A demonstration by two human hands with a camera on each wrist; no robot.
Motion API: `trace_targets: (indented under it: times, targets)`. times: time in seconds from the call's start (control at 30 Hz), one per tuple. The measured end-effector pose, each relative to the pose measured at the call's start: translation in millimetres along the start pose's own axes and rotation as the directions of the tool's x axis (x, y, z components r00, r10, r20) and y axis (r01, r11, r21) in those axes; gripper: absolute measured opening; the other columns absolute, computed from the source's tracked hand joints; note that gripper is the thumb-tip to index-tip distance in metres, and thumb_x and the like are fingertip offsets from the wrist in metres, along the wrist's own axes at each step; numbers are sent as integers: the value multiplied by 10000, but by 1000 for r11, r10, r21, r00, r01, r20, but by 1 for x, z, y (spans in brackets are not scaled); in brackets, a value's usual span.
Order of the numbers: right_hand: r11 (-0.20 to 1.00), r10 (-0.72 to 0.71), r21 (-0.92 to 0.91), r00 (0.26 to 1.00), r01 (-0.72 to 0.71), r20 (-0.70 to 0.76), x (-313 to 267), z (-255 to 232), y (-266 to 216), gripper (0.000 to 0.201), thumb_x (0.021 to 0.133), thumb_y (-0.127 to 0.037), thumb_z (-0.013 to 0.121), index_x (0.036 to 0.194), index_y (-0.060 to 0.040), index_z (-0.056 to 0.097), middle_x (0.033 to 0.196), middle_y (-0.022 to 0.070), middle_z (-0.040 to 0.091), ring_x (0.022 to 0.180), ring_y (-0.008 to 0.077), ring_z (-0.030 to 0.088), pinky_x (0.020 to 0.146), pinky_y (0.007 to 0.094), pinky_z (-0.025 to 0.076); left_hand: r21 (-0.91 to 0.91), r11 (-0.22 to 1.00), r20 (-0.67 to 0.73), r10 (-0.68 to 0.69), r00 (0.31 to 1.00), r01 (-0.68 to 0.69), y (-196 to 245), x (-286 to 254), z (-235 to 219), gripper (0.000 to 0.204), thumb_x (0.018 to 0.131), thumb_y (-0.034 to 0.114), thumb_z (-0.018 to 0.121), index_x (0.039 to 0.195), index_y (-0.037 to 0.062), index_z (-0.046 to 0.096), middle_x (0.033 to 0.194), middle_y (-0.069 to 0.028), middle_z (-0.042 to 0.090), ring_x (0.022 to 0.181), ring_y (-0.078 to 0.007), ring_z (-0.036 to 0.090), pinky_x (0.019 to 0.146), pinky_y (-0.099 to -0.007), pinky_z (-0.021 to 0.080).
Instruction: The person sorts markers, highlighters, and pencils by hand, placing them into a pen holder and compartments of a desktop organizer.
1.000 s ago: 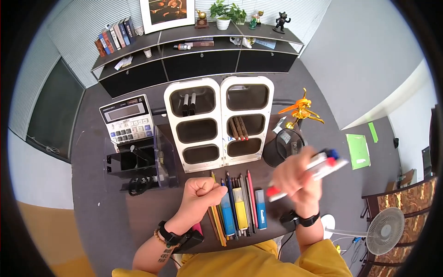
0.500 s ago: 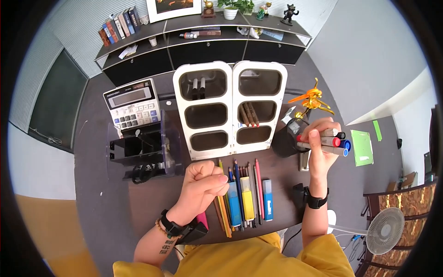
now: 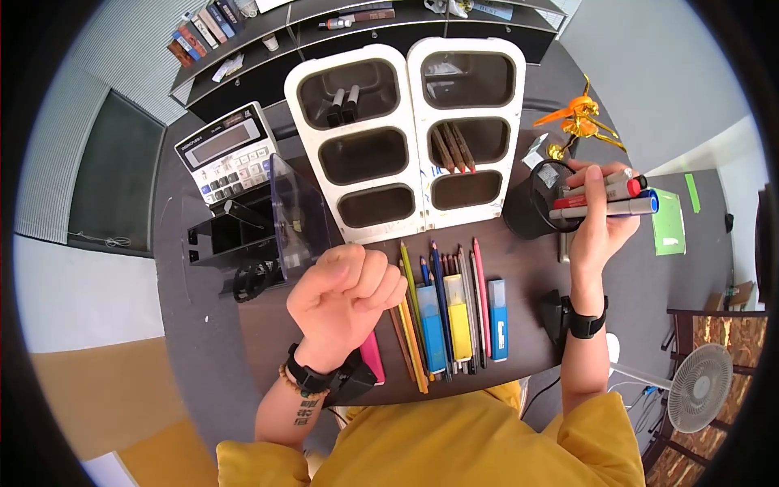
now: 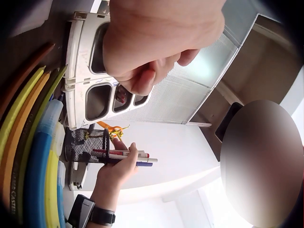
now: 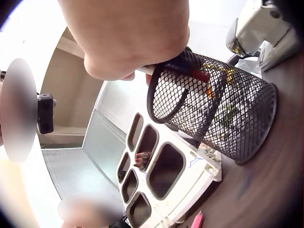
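Note:
My right hand (image 3: 599, 231) grips a bundle of several markers (image 3: 621, 201) with red, blue and black caps or ends. It holds them at the mouth of the black mesh pen cup (image 3: 526, 209). In the right wrist view, marker ends show through the mesh cup (image 5: 213, 104), inside its rim. My left hand (image 3: 345, 296) is raised in a fist above the table's left front, and no object shows in it. Beside that fist lie colored pencils (image 3: 411, 341), a blue highlighter (image 3: 432, 333), a yellow highlighter (image 3: 459, 325) and a blue pencil-lead case (image 3: 498, 325).
A white six-hole organizer (image 3: 418, 162) stands at the table's back, with two dark markers and several brown pencils in its pockets. Left of it are a calculator (image 3: 231, 154) and a clear desk caddy (image 3: 296, 215). A golden figurine (image 3: 580, 122) stands behind the pen cup.
My right hand has carried the markers from the front right to the pen cup, their ends now at its mouth. My left fist has turned and shifted slightly left. The head view has tilted down.

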State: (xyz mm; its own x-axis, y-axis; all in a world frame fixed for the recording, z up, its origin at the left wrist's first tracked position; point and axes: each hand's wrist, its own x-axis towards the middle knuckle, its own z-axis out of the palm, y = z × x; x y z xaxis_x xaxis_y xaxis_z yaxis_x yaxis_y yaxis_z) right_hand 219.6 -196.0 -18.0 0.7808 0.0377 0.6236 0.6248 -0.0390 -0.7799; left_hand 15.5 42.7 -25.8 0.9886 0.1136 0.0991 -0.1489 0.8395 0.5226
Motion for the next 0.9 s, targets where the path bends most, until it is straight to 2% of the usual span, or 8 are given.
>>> trace_targets:
  times: [0.17, 0.4, 0.43, 0.47, 0.53, 0.57, 0.67, 0.9]
  targets:
    - [998, 2, -60, 999, -5, -39, -5, 3, 7, 130, 967, -21, 749, 978, -56, 625, 855, -6, 639, 727, 64, 561, 667, 234, 455, 34, 999, 33, -9, 999, 8, -2, 1, -1, 383, 1003, 312, 470, 677, 164, 334, 642, 35, 334, 574, -127, 319, 611, -319, 274]
    - [979, 136, -143, 989, -143, -54, -8, 4, 13, 150, 960, -53, 766, 1026, -48, 632, 831, -28, 645, 703, 46, 562, 636, 231, 458, 143, 990, 11, 13, 1000, -15, -4, 3, 4, 267, 939, 180, 436, 684, 148, 362, 639, 13, 395, 564, -141, 377, 612, -332, 326]
    - [957, 227, -173, 973, -232, -48, -9, 1, 15, 174, 936, -101, 787, 1023, -47, 646, 881, 9, 647, 780, 107, 588, 704, 289, 486, 144, 989, 8, 28, 1000, -29, -4, 2, 4, 248, 923, 144, 434, 684, 146, 368, 638, 9, 409, 559, -143, 387, 609, -332, 331]
    - [956, 228, -175, 972, -234, -50, -9, 0, 18, 174, 936, -101, 787, 1023, -47, 646, 881, 9, 647, 780, 107, 588, 704, 289, 486, 143, 989, 8, 25, 1000, -26, -4, 2, 3, 248, 923, 144, 434, 684, 146, 368, 638, 9, 409, 559, -143, 387, 609, -332, 331]
    - [909, 185, -375, 982, -181, -25, -8, 0, 22, 218, 898, -157, 809, 1013, -49, 659, 941, 62, 625, 888, 196, 581, 802, 364, 488, 163, 986, 23, 44, 999, -47, -4, 2, 3, 252, 912, 88, 445, 677, 148, 377, 629, 6, 429, 546, -144, 403, 600, -326, 330]
    - [908, 251, -335, 967, -252, -45, -8, 1, 18, 234, 870, -198, 817, 1000, -54, 685, 989, 102, 600, 971, 275, 541, 892, 424, 460, 163, 986, 23, 44, 999, -47, -4, 3, 3, 252, 912, 88, 445, 677, 148, 377, 629, 6, 429, 546, -144, 403, 600, -326, 330]
    - [837, 159, -534, 987, -121, 25, -7, 3, 11, 234, 869, -197, 815, 991, -36, 697, 994, 105, 593, 986, 290, 525, 905, 427, 455, 125, 991, 49, 46, 998, -52, -4, 4, 1, 277, 901, 21, 462, 665, 147, 391, 622, 1, 448, 538, -148, 419, 593, -320, 330]
    - [760, 215, -640, 973, -115, 80, -6, 2, 7, 244, 867, -231, 820, 1009, -37, 777, 1142, 139, 538, 1118, 335, 433, 1015, 454, 406, 111, 990, 102, 76, 992, -88, -8, 7, -2, 316, 886, -27, 509, 646, 155, 414, 635, 10, 466, 589, -154, 451, 623, -320, 340]
